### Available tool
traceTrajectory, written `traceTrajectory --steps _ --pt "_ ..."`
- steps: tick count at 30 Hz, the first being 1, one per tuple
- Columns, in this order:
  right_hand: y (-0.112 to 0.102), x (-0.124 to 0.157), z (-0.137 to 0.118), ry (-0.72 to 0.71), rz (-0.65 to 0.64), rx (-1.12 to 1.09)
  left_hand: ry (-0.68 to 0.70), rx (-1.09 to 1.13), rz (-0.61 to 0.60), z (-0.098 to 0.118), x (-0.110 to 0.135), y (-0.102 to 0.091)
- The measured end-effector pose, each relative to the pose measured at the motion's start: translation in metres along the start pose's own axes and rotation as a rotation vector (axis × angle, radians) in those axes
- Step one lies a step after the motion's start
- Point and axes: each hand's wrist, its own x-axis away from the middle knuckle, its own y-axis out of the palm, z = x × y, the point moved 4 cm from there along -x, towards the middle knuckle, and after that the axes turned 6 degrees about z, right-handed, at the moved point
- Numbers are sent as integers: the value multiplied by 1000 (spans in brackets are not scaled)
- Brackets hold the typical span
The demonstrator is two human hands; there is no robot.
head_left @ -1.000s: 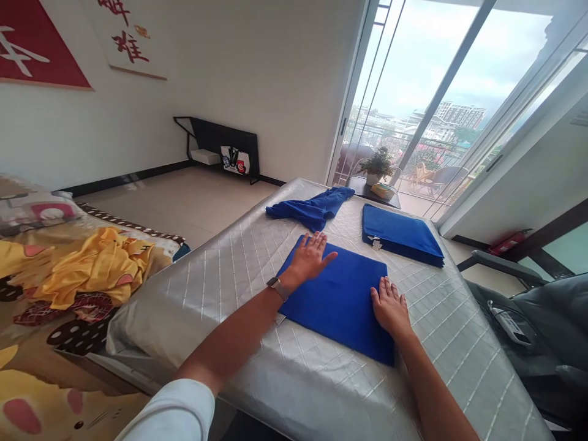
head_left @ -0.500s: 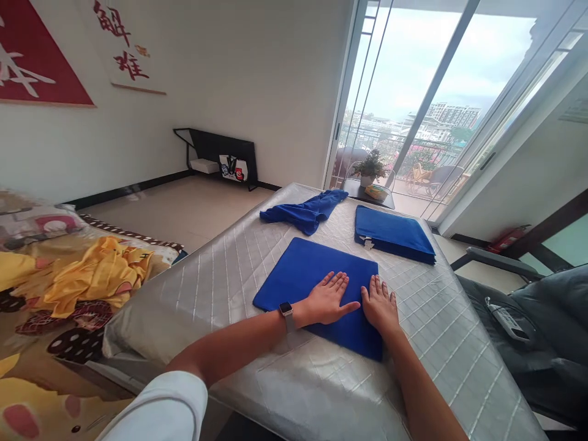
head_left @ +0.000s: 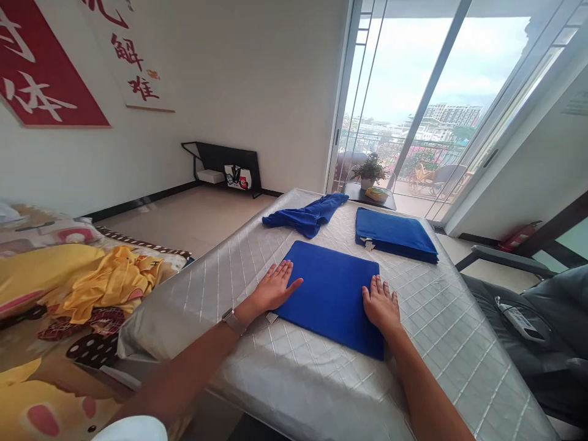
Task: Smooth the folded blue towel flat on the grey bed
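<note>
A flat, folded blue cloth (head_left: 333, 294) lies on the silver quilted mattress (head_left: 441, 331) in front of me. On its left edge rests my left hand (head_left: 274, 286), palm down, fingers stretched out and thumb apart. My right hand (head_left: 381, 301) lies flat over the right edge, its fingers extended. A small white tag (head_left: 272, 317) pokes out by the near left corner. Behind, to the right, sits a neat stack of folded blue cloths (head_left: 395, 233) with a white tag. A crumpled blue cloth (head_left: 307, 215) lies at the far left of the mattress.
Left of the mattress is a bed with yellow bedding (head_left: 110, 282). A dark armchair (head_left: 509, 318) holding a power strip (head_left: 521, 320) stands at the right. Beyond the far end are a small table with a potted plant (head_left: 369, 170) and a glass sliding door.
My left hand has slid left across the blue cloth, from its middle to its left edge. My right hand stays at the right edge. The view has tilted slightly.
</note>
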Motion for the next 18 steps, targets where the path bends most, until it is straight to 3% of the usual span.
traceTrajectory --steps 18 --pt "0 1 1 -13 25 24 -33 39 16 -2 -2 3"
